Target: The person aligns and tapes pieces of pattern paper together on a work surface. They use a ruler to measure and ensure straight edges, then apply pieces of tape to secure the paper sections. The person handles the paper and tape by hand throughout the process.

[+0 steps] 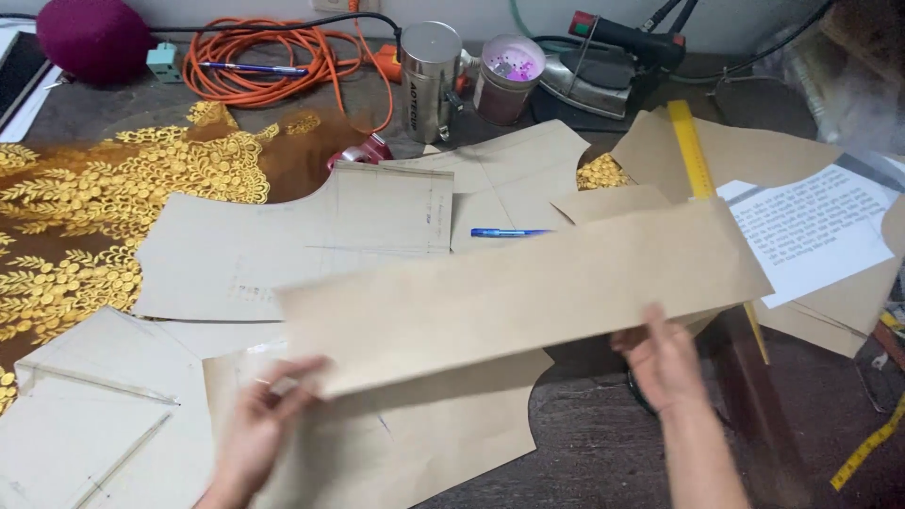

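two hands grip one long brown paper strip above the bench: left hand fingers pinch its lower left edge, right hand fingers clasp the lower right edge. blue pen lies behind, on paper patterns.

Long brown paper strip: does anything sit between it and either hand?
Nothing visible does. The left hand grips the paper strip at its lower left corner and the right hand grips its lower right edge. The blue pen lies beyond the strip.
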